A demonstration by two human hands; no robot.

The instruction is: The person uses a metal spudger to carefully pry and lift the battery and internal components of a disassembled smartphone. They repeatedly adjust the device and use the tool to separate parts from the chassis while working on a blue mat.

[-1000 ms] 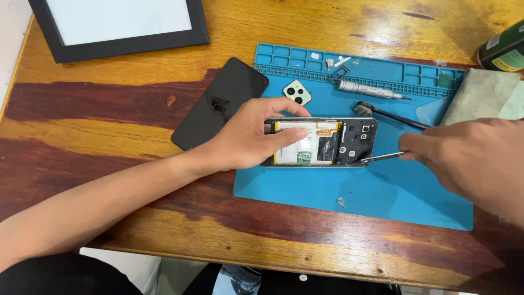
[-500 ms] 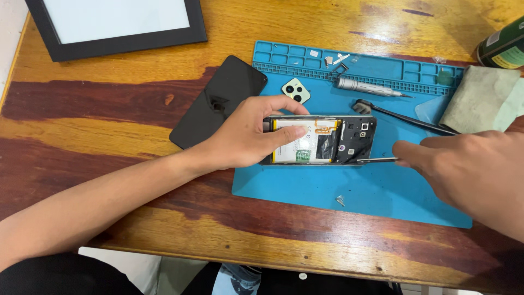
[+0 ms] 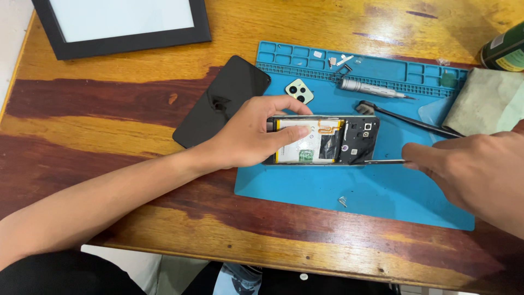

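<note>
An opened smartphone [image 3: 333,139] with its back removed lies on a blue repair mat [image 3: 349,191], showing a white battery and dark circuit parts. My left hand [image 3: 248,136] presses down on the phone's left half, thumb across the battery. My right hand [image 3: 472,169] pinches thin metal tweezers [image 3: 382,161] whose tip touches the phone's lower right corner.
A black back cover [image 3: 221,104] lies left of the mat, a small camera bezel [image 3: 299,90] beside it. A silver screwdriver [image 3: 371,88], a black spudger [image 3: 406,118], small screws in the mat's trays, a grey cloth [image 3: 483,104], a green can [image 3: 505,52] and a black-framed panel [image 3: 120,24] sit around.
My right hand has drawn slightly to the right and its tool now lies flatter against the phone's lower right edge. The left hand keeps its hold.
</note>
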